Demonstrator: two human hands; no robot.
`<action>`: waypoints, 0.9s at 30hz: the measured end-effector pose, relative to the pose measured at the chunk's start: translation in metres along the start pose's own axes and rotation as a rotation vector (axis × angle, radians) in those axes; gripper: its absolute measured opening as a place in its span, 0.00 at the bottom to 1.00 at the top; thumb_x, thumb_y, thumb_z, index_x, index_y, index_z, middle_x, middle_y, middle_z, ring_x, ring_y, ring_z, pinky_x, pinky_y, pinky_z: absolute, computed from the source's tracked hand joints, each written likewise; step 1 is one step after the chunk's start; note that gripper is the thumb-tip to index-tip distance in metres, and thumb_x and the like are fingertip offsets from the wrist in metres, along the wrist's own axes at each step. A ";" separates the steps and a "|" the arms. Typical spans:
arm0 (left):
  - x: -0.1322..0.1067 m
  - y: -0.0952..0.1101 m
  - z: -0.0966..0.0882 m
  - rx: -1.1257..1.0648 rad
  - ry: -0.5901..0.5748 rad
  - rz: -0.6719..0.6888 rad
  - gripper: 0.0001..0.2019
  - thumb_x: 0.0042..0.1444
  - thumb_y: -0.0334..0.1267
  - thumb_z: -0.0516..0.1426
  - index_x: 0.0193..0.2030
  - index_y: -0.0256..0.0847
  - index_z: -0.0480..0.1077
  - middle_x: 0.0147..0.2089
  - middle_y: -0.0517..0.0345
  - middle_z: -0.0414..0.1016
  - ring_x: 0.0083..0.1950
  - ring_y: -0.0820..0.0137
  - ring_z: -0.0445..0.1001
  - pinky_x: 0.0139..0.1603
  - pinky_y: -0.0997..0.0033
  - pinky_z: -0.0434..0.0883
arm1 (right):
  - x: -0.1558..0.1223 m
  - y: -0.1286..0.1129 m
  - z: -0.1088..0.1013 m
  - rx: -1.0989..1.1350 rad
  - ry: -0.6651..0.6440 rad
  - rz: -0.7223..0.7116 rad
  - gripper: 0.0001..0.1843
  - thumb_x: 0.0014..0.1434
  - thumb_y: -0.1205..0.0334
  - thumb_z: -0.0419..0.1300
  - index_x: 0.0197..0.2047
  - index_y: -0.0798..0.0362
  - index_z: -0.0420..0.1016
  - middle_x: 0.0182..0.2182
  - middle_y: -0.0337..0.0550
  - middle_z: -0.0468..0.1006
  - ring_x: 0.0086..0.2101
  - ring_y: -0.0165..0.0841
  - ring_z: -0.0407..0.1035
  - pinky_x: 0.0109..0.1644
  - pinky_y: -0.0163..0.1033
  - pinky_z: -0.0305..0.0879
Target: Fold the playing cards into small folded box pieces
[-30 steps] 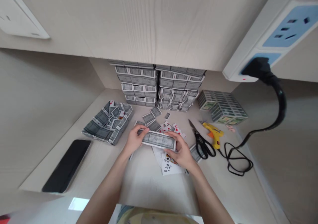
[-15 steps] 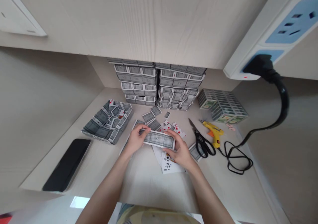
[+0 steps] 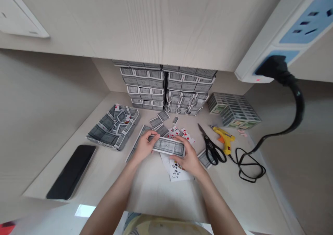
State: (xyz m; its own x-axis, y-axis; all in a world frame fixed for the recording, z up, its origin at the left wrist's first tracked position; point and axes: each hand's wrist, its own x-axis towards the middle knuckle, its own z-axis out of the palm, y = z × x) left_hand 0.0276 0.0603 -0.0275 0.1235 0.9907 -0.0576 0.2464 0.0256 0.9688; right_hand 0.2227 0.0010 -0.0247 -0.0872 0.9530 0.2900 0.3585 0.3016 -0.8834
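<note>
Both my hands hold one long grey-patterned strip of playing cards a little above the desk. My left hand pinches its left end and my right hand grips its right end. Under the strip lie loose cards, some face up with red and black pips, some face down. A tray folded from cards sits left of my hands.
Two stacks of card-built boxes stand at the back wall. A block of green-backed decks, scissors, a yellow glue gun and its black cable lie right. A black phone lies left. A power strip hangs at the upper right.
The card strip has tilted and risen slightly between my hands, and my left fingers have shifted along its left end. Little else has moved.
</note>
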 end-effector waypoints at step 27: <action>0.004 -0.009 0.012 0.566 0.154 0.434 0.16 0.50 0.33 0.57 0.47 0.44 0.70 0.51 0.51 0.62 0.52 0.63 0.64 0.54 0.59 0.63 | 0.006 0.004 -0.012 -0.118 0.548 0.015 0.25 0.47 0.58 0.63 0.48 0.52 0.64 0.45 0.48 0.67 0.47 0.41 0.62 0.53 0.51 0.56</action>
State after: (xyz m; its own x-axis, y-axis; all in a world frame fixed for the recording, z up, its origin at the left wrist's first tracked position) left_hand 0.0375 0.0626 -0.0398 0.1962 0.9046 0.3784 0.6708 -0.4053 0.6211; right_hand 0.2344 0.0081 -0.0222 0.4028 0.7945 0.4545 0.4601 0.2535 -0.8509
